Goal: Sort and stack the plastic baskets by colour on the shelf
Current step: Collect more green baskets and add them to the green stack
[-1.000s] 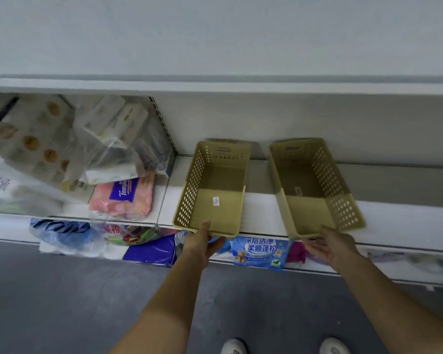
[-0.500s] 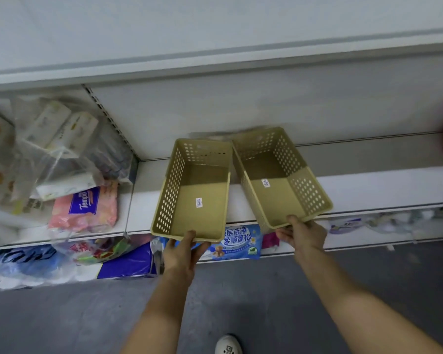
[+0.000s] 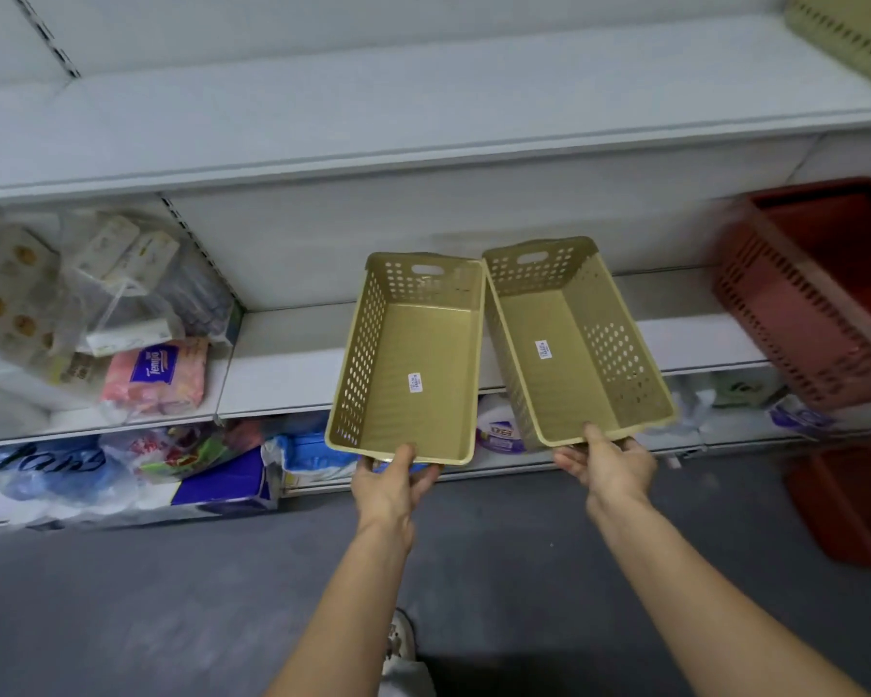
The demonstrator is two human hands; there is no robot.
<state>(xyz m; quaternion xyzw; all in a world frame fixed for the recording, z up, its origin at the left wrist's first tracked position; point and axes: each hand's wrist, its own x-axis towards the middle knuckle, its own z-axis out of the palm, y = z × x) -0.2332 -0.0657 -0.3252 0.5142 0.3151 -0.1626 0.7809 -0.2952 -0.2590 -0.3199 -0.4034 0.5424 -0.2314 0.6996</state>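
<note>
Gripping each near rim, our left hand [image 3: 391, 482] holds the left tan basket [image 3: 413, 364] and our right hand [image 3: 608, 467] the right tan basket [image 3: 569, 344], far corners touching over the white shelf [image 3: 282, 359], red basket [image 3: 820, 289] far right.

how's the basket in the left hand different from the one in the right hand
The left basket lies nearly level; the right basket tips leftward, showing more of its right wall. The left hand and the right hand each grip a near rim. Both are beige, perforated, empty, with a small sticker inside.
</note>
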